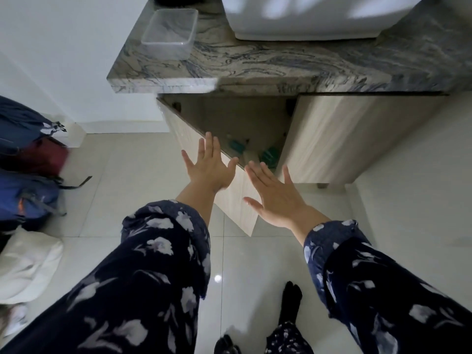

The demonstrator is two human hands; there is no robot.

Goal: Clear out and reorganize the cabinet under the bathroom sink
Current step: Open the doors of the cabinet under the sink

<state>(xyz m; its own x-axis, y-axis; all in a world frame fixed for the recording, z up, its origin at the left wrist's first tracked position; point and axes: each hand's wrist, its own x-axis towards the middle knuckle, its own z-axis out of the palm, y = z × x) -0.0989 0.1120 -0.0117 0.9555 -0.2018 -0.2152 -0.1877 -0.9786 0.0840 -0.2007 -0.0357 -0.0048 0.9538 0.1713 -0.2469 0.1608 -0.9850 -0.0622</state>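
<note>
Left hand (209,167) and right hand (277,198): fingers spread flat, holding nothing, above the swung-open pale wood-grain cabinet door (229,198); teal containers (269,155) inside.

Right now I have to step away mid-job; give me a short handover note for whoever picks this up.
Left hand: open, fingers spread, holding nothing, over the top edge of the open cabinet door.
Right hand: open, empty, in front of the cabinet opening.
Inside the cabinet: teal items sit low down; the rest is too dark to tell.
Clear plastic container stands empty on the marble countertop, left of the white sink.
Done: left door open. Left: everything else; right door is shut.
</note>
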